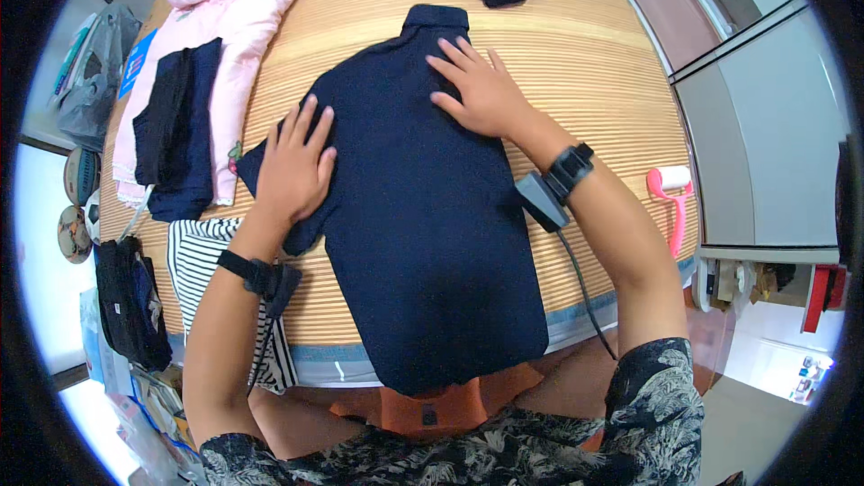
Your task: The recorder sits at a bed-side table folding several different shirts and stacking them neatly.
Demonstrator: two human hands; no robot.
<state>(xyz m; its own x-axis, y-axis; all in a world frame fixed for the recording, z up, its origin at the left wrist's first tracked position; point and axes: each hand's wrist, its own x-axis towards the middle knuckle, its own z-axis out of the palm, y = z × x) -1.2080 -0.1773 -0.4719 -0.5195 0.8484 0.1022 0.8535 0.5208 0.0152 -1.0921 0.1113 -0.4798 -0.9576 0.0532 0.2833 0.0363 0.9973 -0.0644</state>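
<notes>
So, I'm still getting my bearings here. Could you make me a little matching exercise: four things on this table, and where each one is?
Things:
1. Dark collared shirt
2. Striped cloth
3. Pink-handled roller
4. Pink cloth

Places:
A. Near the right edge of the ribbed mat
B. Partly beneath dark clothes, toward the far left
C. Under the left hand and the right hand
D. Partly hidden by the left forearm

Right pairs: 1-C, 2-D, 3-A, 4-B.
</notes>
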